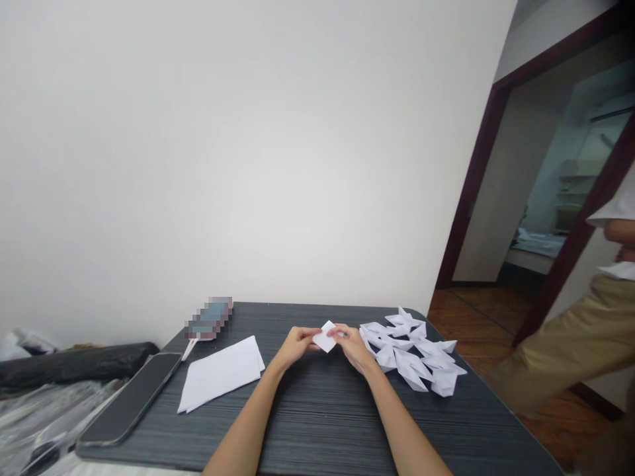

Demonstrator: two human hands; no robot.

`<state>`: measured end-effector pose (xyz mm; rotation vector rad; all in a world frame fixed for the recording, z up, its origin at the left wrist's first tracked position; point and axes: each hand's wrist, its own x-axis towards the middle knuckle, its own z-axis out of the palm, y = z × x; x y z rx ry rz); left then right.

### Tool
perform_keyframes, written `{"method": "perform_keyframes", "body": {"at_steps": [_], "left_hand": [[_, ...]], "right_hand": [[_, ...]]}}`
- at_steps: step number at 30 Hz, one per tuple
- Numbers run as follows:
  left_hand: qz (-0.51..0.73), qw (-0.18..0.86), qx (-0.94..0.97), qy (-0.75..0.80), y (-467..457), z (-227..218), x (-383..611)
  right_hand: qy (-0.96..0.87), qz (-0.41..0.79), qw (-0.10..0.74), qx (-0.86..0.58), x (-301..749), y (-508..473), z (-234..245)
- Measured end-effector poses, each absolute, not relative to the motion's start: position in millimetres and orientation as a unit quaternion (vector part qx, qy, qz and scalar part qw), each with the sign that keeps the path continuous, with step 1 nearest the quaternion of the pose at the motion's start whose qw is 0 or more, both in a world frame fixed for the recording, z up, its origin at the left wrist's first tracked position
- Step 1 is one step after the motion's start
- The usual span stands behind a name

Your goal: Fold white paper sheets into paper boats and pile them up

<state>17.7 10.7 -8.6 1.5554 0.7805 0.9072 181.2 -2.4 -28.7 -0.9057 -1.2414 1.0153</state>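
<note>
A small folded square of white paper [325, 340] is held over the middle of the table, turned so one corner points away from me. My left hand [296, 345] pinches its left corner between thumb and fingers. On the opposite corner, my right hand [352, 344] has its thumb and fingers closed. Just right of that hand lies a cluster of several folded white paper shapes [407, 354] with pointed tips. To the left rests a stack of white paper sheets [221, 373].
The dark wood-grain table [322, 423] stands against a white wall [297, 165]. A black phone-like slab [131, 400] lies at its left edge, near a blurred-out device [211, 319] with a white cable. At right, a person in khaki trousers [570, 330] is beside a doorway [476, 185].
</note>
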Motion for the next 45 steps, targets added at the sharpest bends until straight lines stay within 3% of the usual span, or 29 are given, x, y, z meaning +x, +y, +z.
{"method": "perform_keyframes", "body": {"at_steps": [6, 11, 17, 21, 29, 35, 45], "left_hand": [[0.361, 0.254, 0.846, 0.299, -2, 0, 7], [0.356, 0.176, 0.861, 0.319, -5, 4, 5], [0.435, 0.222, 0.806, 0.334, -6, 13, 5], [0.404, 0.333, 0.778, 0.347, -4, 12, 7], [0.346, 0.558, 0.701, 0.277, -1, 5, 12], [0.384, 0.628, 0.625, 0.259, 2, 5, 13], [0.367, 0.682, 0.572, 0.269, 0, 11, 9]], "right_hand": [[-0.569, 0.469, 0.566, -0.369, 180, -13, -19], [-0.554, 0.511, 0.557, -0.35, 176, -17, -14], [-0.58, 0.395, 0.554, -0.448, 186, -11, -14], [-0.66, 0.292, 0.534, -0.442, 184, -16, -5], [-0.62, 0.447, 0.506, -0.399, 178, -22, -7], [-0.582, 0.524, 0.508, -0.358, 179, -23, -6], [-0.563, 0.547, 0.5, -0.366, 179, -24, -4]]}}
